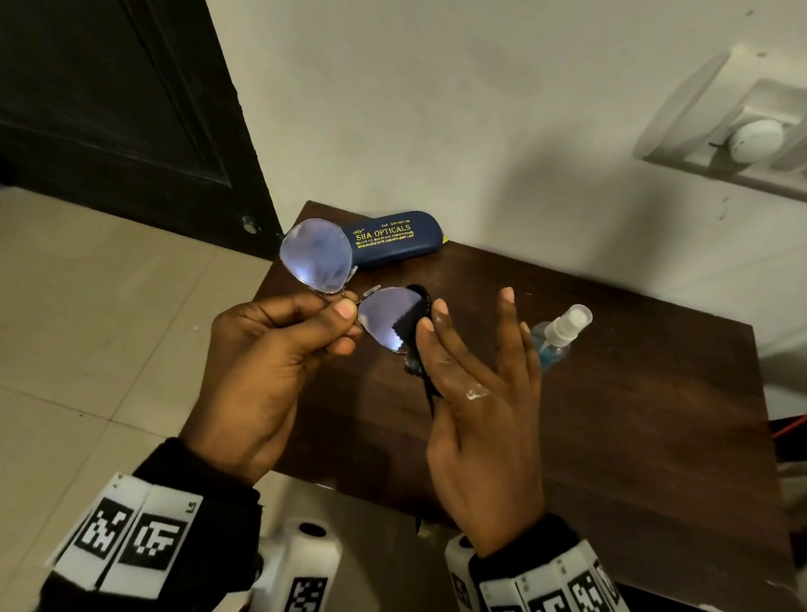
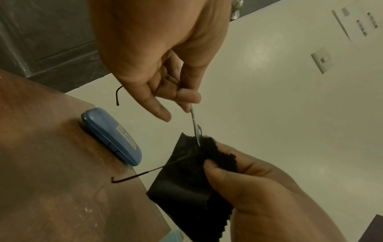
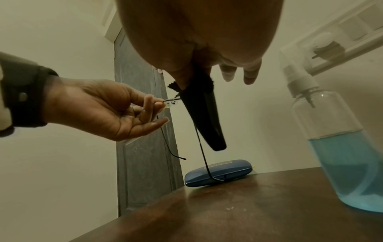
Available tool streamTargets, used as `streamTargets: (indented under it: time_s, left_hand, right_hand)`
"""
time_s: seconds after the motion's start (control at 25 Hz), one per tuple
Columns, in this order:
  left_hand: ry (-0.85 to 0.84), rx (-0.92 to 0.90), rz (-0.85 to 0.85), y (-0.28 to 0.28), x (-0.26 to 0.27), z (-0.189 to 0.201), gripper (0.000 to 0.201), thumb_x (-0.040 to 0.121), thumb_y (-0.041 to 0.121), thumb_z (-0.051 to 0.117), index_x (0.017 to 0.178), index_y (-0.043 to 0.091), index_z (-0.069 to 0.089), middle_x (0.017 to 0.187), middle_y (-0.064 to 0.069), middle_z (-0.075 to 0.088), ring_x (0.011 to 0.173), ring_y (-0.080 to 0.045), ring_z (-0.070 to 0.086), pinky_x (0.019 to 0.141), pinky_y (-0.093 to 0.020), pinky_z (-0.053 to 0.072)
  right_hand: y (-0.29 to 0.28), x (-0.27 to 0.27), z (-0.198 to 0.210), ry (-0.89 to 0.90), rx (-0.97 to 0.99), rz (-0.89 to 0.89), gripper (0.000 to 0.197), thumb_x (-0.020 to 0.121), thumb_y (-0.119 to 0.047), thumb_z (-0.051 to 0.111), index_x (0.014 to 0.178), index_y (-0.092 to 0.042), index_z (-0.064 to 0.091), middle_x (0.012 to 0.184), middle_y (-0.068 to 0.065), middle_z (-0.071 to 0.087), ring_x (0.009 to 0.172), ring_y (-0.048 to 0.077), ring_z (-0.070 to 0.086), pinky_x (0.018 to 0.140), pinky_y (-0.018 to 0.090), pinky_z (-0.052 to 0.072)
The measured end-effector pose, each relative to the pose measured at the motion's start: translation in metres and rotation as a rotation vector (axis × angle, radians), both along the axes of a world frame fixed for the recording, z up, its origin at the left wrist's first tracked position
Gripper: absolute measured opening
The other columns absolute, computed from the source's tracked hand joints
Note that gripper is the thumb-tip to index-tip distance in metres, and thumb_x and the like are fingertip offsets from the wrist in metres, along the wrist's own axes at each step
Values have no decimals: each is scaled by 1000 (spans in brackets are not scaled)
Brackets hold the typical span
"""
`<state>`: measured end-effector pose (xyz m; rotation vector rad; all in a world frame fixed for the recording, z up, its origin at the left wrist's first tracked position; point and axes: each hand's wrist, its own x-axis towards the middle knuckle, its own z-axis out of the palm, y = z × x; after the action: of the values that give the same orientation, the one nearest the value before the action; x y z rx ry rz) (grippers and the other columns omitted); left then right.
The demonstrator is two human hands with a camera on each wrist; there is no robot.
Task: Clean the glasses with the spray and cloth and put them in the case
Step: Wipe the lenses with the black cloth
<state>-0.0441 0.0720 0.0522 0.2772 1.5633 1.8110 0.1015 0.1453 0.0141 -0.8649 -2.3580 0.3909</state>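
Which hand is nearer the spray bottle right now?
Right. The right hand, pinching the cloth, is just beside the spray bottle; the left hand holds the glasses farther away.

My right hand (image 1: 480, 410) is hiding most of the cloth (image 1: 421, 307); the cloth is covering one lens edge of the glasses (image 1: 344, 291).

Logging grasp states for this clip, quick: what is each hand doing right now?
Left hand: pinches the glasses at the bridge.
Right hand: thumb and fingers pinch the black cloth around one lens; the other fingers are straight.
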Motion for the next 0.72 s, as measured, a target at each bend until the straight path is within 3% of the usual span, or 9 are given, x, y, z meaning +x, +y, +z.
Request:
streamTargets:
  time_s: [0.08, 0.2, 0.36, 0.44, 0.6, 0.72]
  left_hand:
    - [-8, 16, 11, -1, -1, -1, 10, 69, 8, 68, 68, 13, 77, 70, -4, 72, 64, -12, 65, 62, -18, 54]
    - [-9, 11, -10, 0, 1, -3, 9, 66, 12, 69, 69, 15, 77, 73, -4, 74, 65, -11, 66, 61, -17, 52]
    - [49, -55, -67, 2, 4, -3, 9, 61, 20, 71, 67, 18, 77, 74, -4, 74, 71, -16, 66, 64, -21, 52]
    - [70, -68, -97, 2, 5, -2, 12, 60, 21, 71, 69, 16, 77, 74, -7, 73, 69, -17, 64, 64, -22, 52]
    - [89, -69, -124, 2, 4, -1, 9, 69, 18, 70, 72, 12, 76, 69, -11, 65, 64, -17, 54, 75, -36, 48]
    - [171, -124, -141, 2, -4, -6, 18, 85, 13, 64, 75, 18, 77, 79, -18, 69, 78, -33, 66, 89, -47, 50]
  right_hand:
    - [-5, -2, 1, -15, 7, 63, 52, 80, -10, 37, 126, -15, 60, 140, -2, 51, 143, 36, 16, 116, 50, 11]
    - [-14, -6, 1, -50, 38, 148, 52, 81, -12, 37, 128, -18, 59, 143, -3, 48, 143, 39, 18, 113, 58, 17]
    - [-2, -2, 0, -43, 9, 11, 52, 81, -12, 37, 128, -17, 59, 139, -3, 52, 143, 36, 16, 111, 61, 20]
    - [0, -1, 0, -25, 1, 31, 52, 81, -11, 37, 128, -15, 59, 139, -1, 52, 143, 36, 16, 111, 61, 21]
    - [-11, -4, 8, 15, 4, 235, 51, 84, -13, 36, 129, -17, 58, 143, -2, 49, 143, 35, 20, 111, 59, 21]
    - [-3, 2, 10, 196, -137, 193, 55, 77, -5, 39, 128, -16, 59, 134, -2, 58, 132, 26, 42, 103, 51, 39]
